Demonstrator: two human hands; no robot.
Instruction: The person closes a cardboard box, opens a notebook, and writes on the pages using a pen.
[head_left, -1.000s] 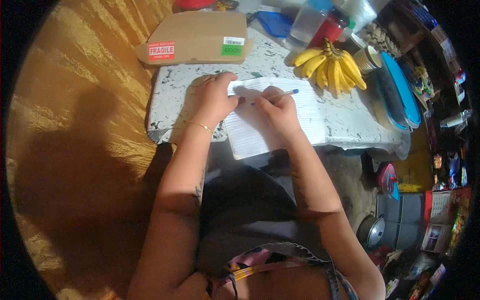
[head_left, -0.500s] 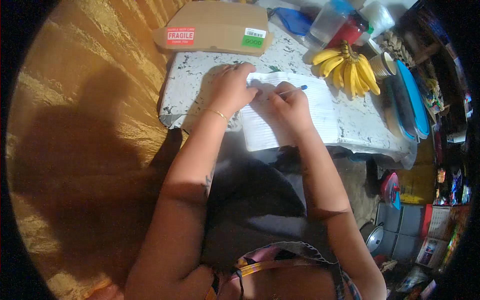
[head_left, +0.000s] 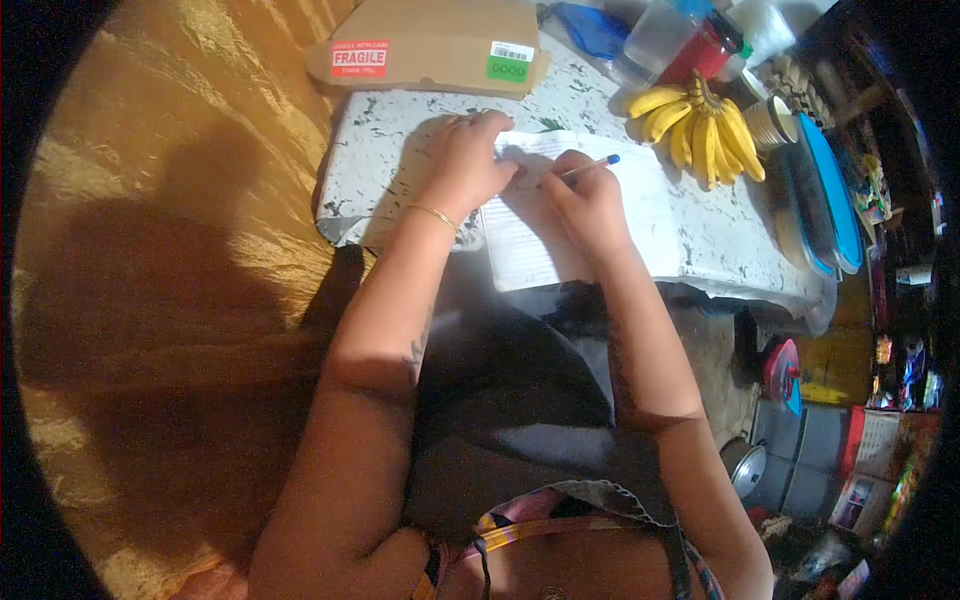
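A lined notebook [head_left: 640, 215] lies open near the front edge of the white, dark-speckled table [head_left: 380, 125]. My right hand [head_left: 590, 205] rests on its page, fingers pinched around a pen [head_left: 597, 166] whose blue end points up and to the right. The pen's tip is hidden by the fingers. My left hand [head_left: 468, 160] lies at the notebook's left edge, fingers spread, the thumb on the page; it holds nothing.
A cardboard box [head_left: 430, 45] with a FRAGILE label is at the back left. Bananas [head_left: 705, 130], stacked cups [head_left: 770, 125], a red-filled jar [head_left: 700, 55] and a blue-lidded container [head_left: 830, 195] stand right. A gold curtain [head_left: 150, 200] hangs left.
The whole view has shifted, so the table and its things appear farther right and slightly higher. My right hand keeps the pen on the page; my left hand stays by the notebook's edge.
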